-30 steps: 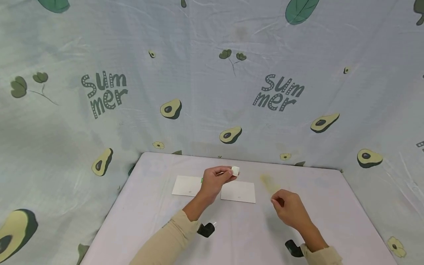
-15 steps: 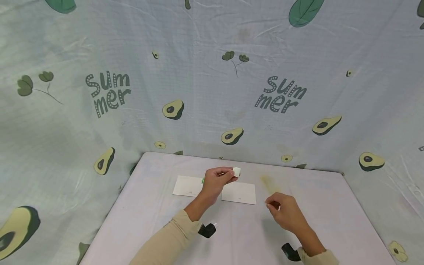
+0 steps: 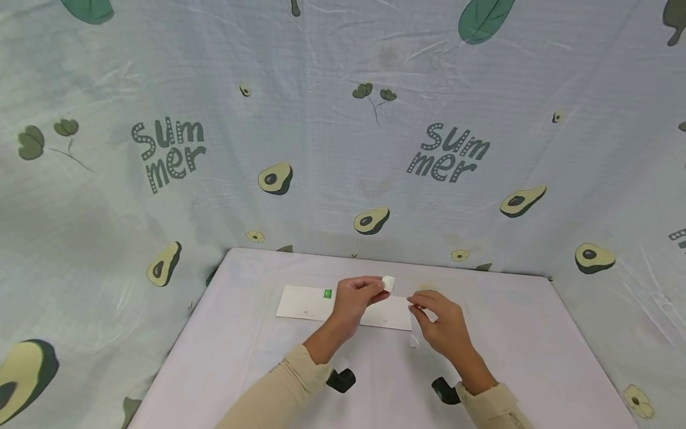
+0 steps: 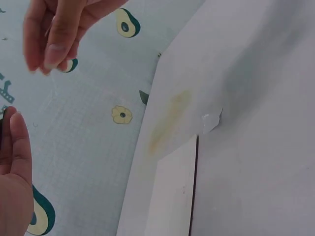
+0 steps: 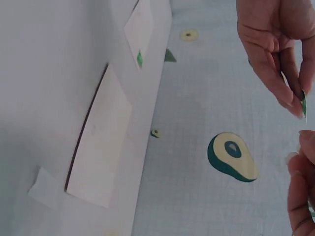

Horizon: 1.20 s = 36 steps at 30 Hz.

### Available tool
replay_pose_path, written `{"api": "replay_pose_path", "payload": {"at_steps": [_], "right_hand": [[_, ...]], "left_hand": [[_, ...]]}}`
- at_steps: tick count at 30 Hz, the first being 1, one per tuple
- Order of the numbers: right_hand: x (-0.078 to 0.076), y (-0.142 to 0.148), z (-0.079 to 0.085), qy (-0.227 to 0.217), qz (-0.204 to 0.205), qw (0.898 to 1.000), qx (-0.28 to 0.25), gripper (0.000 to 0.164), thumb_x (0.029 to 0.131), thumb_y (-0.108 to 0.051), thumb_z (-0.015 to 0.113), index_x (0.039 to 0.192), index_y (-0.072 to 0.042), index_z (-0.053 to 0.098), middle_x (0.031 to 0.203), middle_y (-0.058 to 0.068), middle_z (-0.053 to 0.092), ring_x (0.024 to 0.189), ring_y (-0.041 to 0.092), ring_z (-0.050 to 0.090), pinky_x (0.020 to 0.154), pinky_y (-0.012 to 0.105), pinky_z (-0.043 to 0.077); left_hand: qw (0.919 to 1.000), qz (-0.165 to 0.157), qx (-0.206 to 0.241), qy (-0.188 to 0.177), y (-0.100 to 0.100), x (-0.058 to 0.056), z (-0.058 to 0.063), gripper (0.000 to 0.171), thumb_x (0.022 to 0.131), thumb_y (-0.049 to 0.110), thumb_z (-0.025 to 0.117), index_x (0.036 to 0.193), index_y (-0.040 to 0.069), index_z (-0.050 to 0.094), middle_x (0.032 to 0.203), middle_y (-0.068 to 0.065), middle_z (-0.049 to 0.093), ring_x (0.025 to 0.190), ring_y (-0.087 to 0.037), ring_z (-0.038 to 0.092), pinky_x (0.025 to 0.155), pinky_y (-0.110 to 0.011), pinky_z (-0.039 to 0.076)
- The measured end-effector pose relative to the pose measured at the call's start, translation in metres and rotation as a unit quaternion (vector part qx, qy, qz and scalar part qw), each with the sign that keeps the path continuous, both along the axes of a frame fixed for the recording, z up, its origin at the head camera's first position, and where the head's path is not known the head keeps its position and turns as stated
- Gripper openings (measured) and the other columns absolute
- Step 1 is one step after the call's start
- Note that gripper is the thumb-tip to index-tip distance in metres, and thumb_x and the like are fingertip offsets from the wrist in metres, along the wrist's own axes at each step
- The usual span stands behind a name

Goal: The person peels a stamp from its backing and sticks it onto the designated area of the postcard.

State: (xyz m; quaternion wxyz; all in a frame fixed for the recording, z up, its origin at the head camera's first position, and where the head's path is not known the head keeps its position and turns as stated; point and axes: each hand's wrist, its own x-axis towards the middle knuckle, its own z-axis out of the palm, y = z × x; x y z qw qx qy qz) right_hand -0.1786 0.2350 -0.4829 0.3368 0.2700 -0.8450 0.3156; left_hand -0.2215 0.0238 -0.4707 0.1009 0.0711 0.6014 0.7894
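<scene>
My left hand pinches a small square sticker between thumb and fingers, its white side facing the head camera. The right wrist view catches the sticker's green side edge-on. Close to its right is my right hand, thumb and index finger slightly apart, with nothing visible between them. Below the hands lie two white cards, a left card with a green square near its upper right corner and a plain right card, partly covered by the left hand in the head view.
A small pale scrap lies on the table just off the right card's near corner. Black wrist devices sit below both forearms. Behind the table hangs a curtain printed with avocados.
My right hand has moved left and away from me, up close to the left hand. The pale scrap now shows on the table. The left hand still holds the sticker and has shifted slightly right.
</scene>
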Motion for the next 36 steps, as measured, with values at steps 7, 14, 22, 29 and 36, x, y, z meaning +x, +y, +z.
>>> {"api": "replay_pose_path", "payload": {"at_steps": [7, 14, 22, 29, 36], "right_hand": [[-0.015, -0.024, -0.001, 0.089, 0.02, 0.994, -0.054, 0.037, 0.067, 0.019, 0.084, 0.1, 0.003, 0.079, 0.096, 0.014, 0.075, 0.085, 0.027, 0.069, 0.091, 0.006, 0.051], [-0.023, -0.032, 0.0, 0.146, 0.023, 0.988, -0.043, 0.033, 0.068, 0.019, 0.083, 0.096, 0.002, 0.081, 0.094, 0.012, 0.077, 0.083, 0.026, 0.066, 0.08, 0.018, 0.055], [-0.024, -0.036, 0.001, 0.137, 0.015, 0.989, -0.049, 0.027, 0.068, 0.02, 0.082, 0.088, 0.001, 0.08, 0.087, 0.011, 0.078, 0.08, 0.025, 0.064, 0.075, 0.019, 0.053], [-0.021, -0.037, 0.002, 0.075, -0.022, 0.995, -0.06, 0.021, 0.075, 0.015, 0.083, 0.088, -0.001, 0.079, 0.086, 0.009, 0.077, 0.082, 0.022, 0.063, 0.074, 0.016, 0.053], [-0.019, -0.039, 0.004, -0.034, -0.056, 0.993, -0.096, 0.012, 0.083, 0.005, 0.082, 0.085, -0.005, 0.075, 0.078, 0.005, 0.069, 0.073, 0.009, 0.055, 0.06, 0.027, 0.051]], "left_hand": [[0.9991, 0.001, 0.035, -0.023, 0.006, 0.005, 0.001, 0.027, 0.099, 0.005, 0.066, 0.116, -0.016, 0.07, 0.108, -0.012, 0.076, 0.09, -0.01, 0.077, 0.089, -0.029, 0.063], [0.9966, -0.006, 0.052, -0.063, 0.007, 0.009, 0.005, 0.029, 0.099, 0.005, 0.066, 0.119, -0.016, 0.069, 0.101, -0.008, 0.076, 0.089, -0.01, 0.076, 0.09, -0.03, 0.063], [0.996, -0.015, 0.051, -0.072, 0.006, 0.008, 0.006, 0.026, 0.099, 0.007, 0.067, 0.117, -0.012, 0.069, 0.096, -0.004, 0.075, 0.089, -0.01, 0.075, 0.092, -0.03, 0.063], [0.999, -0.028, 0.018, -0.03, 0.005, 0.006, 0.005, 0.029, 0.101, 0.012, 0.067, 0.122, -0.008, 0.068, 0.106, -0.006, 0.075, 0.095, -0.013, 0.076, 0.095, -0.033, 0.062], [0.9984, -0.023, -0.051, 0.004, 0.004, 0.003, -0.001, 0.03, 0.101, 0.022, 0.07, 0.116, -0.003, 0.075, 0.109, -0.008, 0.077, 0.099, -0.015, 0.074, 0.092, -0.032, 0.063]]}}
